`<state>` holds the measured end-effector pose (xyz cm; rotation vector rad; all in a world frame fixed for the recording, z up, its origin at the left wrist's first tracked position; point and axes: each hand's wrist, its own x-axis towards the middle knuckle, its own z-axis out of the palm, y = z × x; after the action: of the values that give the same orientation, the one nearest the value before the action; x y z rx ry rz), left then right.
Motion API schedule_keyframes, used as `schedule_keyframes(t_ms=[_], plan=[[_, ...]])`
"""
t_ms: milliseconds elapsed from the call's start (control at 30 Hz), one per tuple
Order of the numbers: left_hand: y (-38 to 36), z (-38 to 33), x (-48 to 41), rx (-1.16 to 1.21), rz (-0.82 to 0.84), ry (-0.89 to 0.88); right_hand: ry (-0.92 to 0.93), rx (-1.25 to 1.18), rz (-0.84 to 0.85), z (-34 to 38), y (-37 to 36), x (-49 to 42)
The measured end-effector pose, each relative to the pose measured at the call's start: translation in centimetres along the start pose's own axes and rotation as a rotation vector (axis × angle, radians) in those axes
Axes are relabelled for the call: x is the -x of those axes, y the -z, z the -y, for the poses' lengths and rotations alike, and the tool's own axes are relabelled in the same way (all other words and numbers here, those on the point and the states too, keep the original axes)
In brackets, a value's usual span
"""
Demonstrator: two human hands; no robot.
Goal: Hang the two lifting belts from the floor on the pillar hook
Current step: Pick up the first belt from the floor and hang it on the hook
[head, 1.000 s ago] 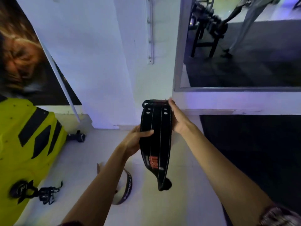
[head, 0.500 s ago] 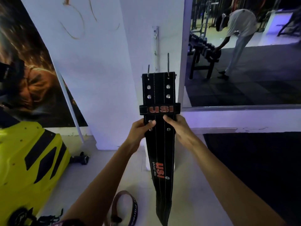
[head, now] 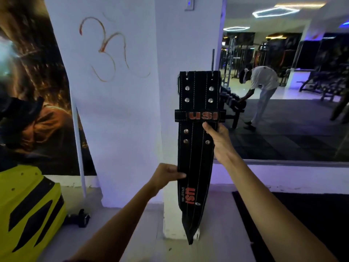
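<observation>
A black lifting belt (head: 196, 148) with red "USI" lettering hangs straight down in front of the white pillar (head: 187, 44). Its buckle end is at the top, level with a thin dark metal rod (head: 213, 59) on the pillar's right edge. My right hand (head: 217, 140) grips the belt's right edge just under the keeper loop. My left hand (head: 166, 175) pinches the left edge lower down. The belt's pointed tail reaches near the pillar's base. The second belt is out of view.
A yellow and black machine cover (head: 26, 210) stands at lower left, with a small black object (head: 79, 218) on the floor beside it. A wall mirror (head: 283, 91) at right reflects a person bending at a dumbbell rack. Black floor mat (head: 302, 214) at lower right.
The belt has been lifted higher against the pillar and now hangs at full length. My left hand has slid down its left edge. The view has tilted up, so the floor belt is gone from sight.
</observation>
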<state>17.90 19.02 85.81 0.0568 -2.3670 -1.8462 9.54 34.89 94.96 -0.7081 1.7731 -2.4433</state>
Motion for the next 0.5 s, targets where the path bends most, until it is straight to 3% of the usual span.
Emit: schedule_keyframes(t_ms=[200, 333, 400, 500], plan=[[-0.4, -6.7, -1.4, 0.251, -0.149, -0.223, 0.017, -0.043, -0.04, 1.5, -1.0, 0.4], [-1.7, 0.6, 2.0, -0.025, 0.017, -0.075, 0.058, 0.001, -0.023, 2.9, -0.3, 0.5], [-1.5, 0.1, 2.3, -0.05, 0.046, -0.07, 0.058, 0.013, -0.009, 2.7, -0.1, 0.7], [-0.9, -6.3, 1.3, 0.224, -0.06, -0.23, 0.041, 0.011, 0.056, 2.1, -0.2, 1.1]])
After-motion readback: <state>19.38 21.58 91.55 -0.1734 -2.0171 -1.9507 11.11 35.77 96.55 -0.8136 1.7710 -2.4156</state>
